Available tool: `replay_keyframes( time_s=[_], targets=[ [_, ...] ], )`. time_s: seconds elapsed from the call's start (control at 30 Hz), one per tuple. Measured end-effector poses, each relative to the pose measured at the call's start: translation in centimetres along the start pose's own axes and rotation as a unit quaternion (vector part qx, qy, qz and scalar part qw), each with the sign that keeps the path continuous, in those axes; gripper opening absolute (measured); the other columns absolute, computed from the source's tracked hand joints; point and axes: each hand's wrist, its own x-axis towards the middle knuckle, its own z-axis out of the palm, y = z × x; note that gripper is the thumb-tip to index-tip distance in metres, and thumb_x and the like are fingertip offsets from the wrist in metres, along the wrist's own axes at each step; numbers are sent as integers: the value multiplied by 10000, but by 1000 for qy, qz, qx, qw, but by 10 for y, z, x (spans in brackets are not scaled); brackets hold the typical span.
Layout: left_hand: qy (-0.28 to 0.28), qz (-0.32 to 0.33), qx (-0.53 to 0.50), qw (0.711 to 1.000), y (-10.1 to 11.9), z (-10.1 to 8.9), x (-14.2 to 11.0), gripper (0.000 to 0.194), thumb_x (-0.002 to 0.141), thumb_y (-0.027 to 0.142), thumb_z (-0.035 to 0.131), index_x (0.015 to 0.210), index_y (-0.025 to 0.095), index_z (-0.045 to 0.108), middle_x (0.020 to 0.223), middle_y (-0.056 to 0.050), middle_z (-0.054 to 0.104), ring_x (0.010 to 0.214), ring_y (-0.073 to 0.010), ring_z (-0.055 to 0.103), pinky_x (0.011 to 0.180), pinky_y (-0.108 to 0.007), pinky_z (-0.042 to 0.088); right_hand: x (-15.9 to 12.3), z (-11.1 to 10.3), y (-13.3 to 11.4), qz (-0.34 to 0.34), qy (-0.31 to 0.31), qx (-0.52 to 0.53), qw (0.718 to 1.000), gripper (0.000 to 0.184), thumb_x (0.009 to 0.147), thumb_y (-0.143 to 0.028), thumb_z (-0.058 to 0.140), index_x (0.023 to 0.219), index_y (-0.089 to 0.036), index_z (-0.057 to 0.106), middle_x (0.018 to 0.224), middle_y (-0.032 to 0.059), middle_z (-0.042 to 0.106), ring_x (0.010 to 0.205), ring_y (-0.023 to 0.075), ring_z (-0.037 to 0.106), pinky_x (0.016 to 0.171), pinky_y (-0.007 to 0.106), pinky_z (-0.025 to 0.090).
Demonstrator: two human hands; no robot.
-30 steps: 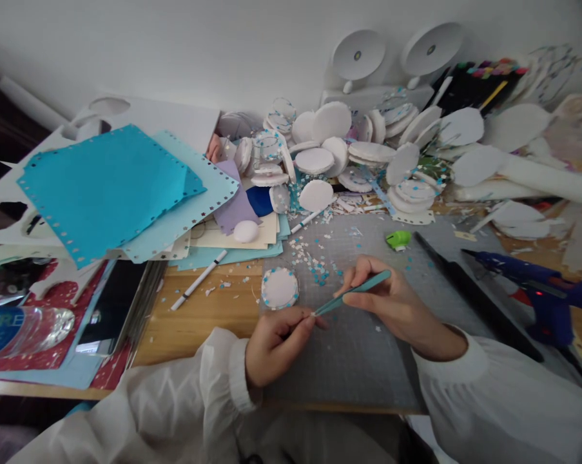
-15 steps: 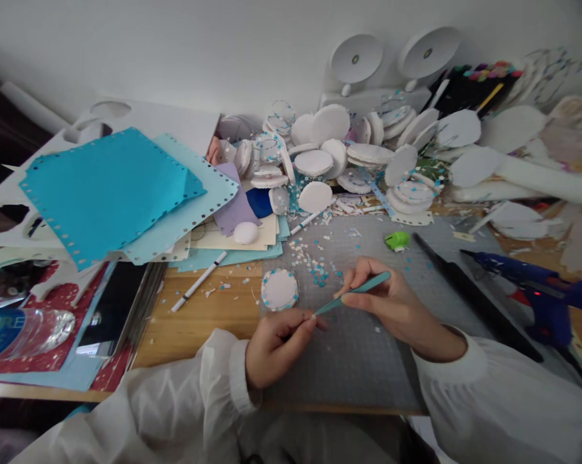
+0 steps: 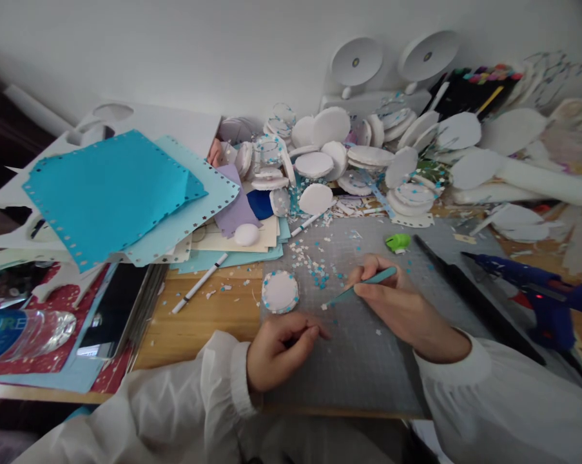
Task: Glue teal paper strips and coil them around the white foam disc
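Observation:
My right hand [image 3: 390, 299] pinches teal tweezers [image 3: 380, 276]. At their tip is a small white paper star or flower [image 3: 325, 307], close above or on the grey cutting mat [image 3: 349, 380]. My left hand [image 3: 285, 348] rests at the mat's near left part, fingers curled and thumb against the index finger; whether anything sits between them is hidden. Just beyond it lies a white round disc [image 3: 280, 291] edged with tiny blue and white pieces. Loose blue and white paper bits [image 3: 320, 280] are scattered between the disc and my right hand.
White discs [image 3: 314, 164] pile up along the back. To the right lie a green punch [image 3: 397, 242], a long black tool [image 3: 474, 296] and a blue glue gun [image 3: 537, 277]. Blue punched paper [image 3: 116, 193], a white pen [image 3: 200, 283] and a bottle [image 3: 24, 332] are at left.
The tweezers' tip has moved from my left fingertips rightward and slightly away, now with a white piece at it. My left hand has stayed nearly in place.

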Motion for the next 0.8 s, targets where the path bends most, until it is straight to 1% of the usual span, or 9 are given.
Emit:
replay_keyframes(
  time_s=[0.07, 0.17, 0.27, 0.37, 0.47, 0.57, 0.63, 0.7, 0.8],
  targets=[
    [-5, 14, -3, 1000, -1, 1, -2, 354, 945, 332, 399, 887, 94, 655, 591, -10, 500, 510, -88, 389, 492, -202, 308, 0, 0, -2, -6, 2, 0, 1000, 298, 637, -311, 782, 677, -228, 498, 667, -32, 559, 627, 127, 523, 609, 274, 440],
    [13, 25, -36, 999, -2, 3, -5, 280, 944, 314, 418, 1095, 116, 546, 562, 51, 389, 477, -75, 327, 467, -191, 264, -3, 1, -5, -21, -41, 10, 999, 291, 679, -305, 756, 683, -220, 478, 659, -31, 554, 617, 120, 514, 588, 258, 410],
    [19, 34, -69, 997, -2, 5, -6, 387, 936, 312, 437, 1269, 120, 393, 590, 64, 371, 470, -71, 326, 454, -181, 256, -9, 5, -8, -33, -108, 17, 993, 266, 712, -263, 736, 694, -213, 474, 642, -33, 540, 604, 114, 518, 540, 234, 367],
    [-27, 74, -18, 997, -3, 5, -5, 251, 911, 256, 451, 1064, 99, 574, 575, 35, 432, 472, -69, 360, 453, -181, 281, -13, 8, -12, -55, -130, 6, 990, 242, 721, -238, 724, 693, -213, 485, 631, -31, 535, 590, 113, 515, 525, 233, 358],
    [-96, 134, 48, 985, -4, 5, -3, 240, 876, 193, 434, 829, 94, 647, 567, -16, 531, 492, -82, 429, 482, -191, 331, -16, 4, -21, -104, -67, 0, 992, 249, 687, -267, 740, 671, -214, 497, 619, -25, 526, 609, 127, 510, 579, 276, 408],
    [-128, 164, 85, 974, -7, 6, -4, 231, 848, 172, 438, 816, 103, 657, 610, -50, 605, 539, -100, 494, 528, -200, 372, -27, -5, -33, -189, 52, -16, 981, 272, 635, -308, 771, 656, -224, 513, 628, -14, 513, 651, 159, 535, 655, 357, 450],
    [-143, 162, 83, 973, -7, 6, -4, 239, 852, 179, 439, 827, 108, 666, 631, -59, 627, 547, -100, 506, 536, -198, 379, -40, -8, -38, -290, 144, -70, 944, 261, 629, -291, 781, 665, -232, 529, 636, -13, 514, 637, 169, 551, 688, 402, 456],
    [-161, 143, 51, 975, -7, 5, -5, 271, 880, 235, 442, 845, 106, 678, 625, -61, 625, 525, -94, 495, 519, -194, 376, -58, -5, -38, -406, 218, -177, 870, 239, 629, -202, 773, 685, -232, 543, 650, -5, 553, 613, 178, 565, 710, 434, 454],
    [-170, 78, -44, 981, -5, 4, -5, 400, 915, 401, 439, 882, 86, 684, 534, -31, 554, 455, -87, 458, 460, -192, 355, -84, 8, -21, -480, 189, -388, 764, 259, 645, -56, 714, 720, -238, 547, 717, -1, 641, 600, 163, 575, 681, 403, 446]
  ],
)
